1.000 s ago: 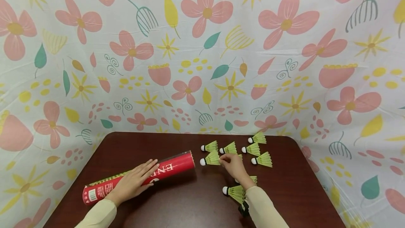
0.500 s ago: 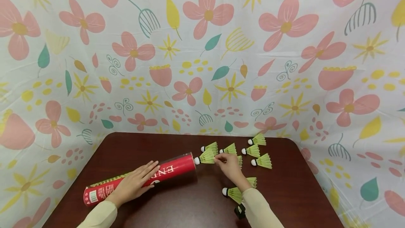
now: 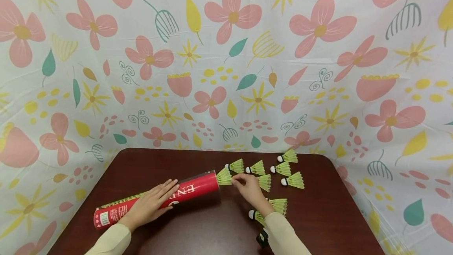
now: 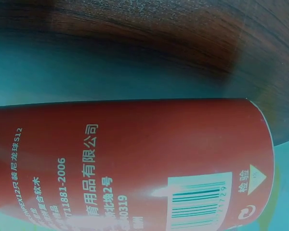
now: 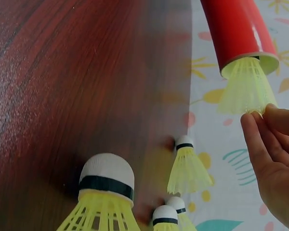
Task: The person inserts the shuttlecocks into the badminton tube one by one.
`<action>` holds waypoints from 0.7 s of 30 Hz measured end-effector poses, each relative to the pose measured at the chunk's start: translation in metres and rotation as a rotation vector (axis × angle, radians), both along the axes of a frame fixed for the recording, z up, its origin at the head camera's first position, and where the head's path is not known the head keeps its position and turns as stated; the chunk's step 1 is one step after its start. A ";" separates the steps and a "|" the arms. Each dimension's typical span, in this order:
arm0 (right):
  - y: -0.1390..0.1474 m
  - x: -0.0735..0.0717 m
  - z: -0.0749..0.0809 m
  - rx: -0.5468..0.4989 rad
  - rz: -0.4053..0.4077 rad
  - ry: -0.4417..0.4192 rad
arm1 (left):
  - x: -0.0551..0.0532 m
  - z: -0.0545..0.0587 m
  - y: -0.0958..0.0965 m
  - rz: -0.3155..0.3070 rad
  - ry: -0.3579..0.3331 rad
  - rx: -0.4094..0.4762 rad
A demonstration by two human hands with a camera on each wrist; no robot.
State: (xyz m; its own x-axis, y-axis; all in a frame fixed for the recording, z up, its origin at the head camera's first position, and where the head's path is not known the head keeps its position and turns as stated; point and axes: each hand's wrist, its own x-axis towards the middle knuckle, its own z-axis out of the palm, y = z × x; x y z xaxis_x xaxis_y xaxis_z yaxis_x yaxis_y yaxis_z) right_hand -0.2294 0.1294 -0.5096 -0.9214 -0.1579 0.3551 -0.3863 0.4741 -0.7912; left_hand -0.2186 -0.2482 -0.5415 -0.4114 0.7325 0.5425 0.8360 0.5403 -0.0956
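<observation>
ok, yr r hand has thumb & fingers pinched on the skirt edge of a yellow-green shuttlecock. its cork end is inside the mouth of the red tube, black band just visible within the rim in yr r wrist cam, most of the skirt outside.

yr l hand lies across the tube's middle, fingers straight & resting on top, thumb apart on the near side. the tube is on its side, diag. on the dark brown bench, mouth to yr r; yr l wrist cam gets its barcode & white print nr the other end.

loose shuttlecocks lie on the r half: one just beyond the tube mouth, one to its r, one part-hidden behind yr r hand, plus a far-r trio & a pair by yr r forearm, both part-covered. small dark obj. sits by yr r sleeve; can't tell what it is. floral cloth hangs behind the bench.
</observation>
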 end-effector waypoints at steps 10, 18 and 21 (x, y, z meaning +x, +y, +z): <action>-0.007 -0.001 -0.002 -0.004 0.043 0.005 | 0.000 0.000 0.001 0.037 -0.021 -0.033; -0.011 -0.002 -0.004 0.027 0.057 0.051 | 0.000 0.001 0.002 0.043 -0.042 -0.044; -0.013 -0.003 -0.004 0.029 0.051 0.054 | 0.000 0.001 0.002 0.043 -0.047 -0.044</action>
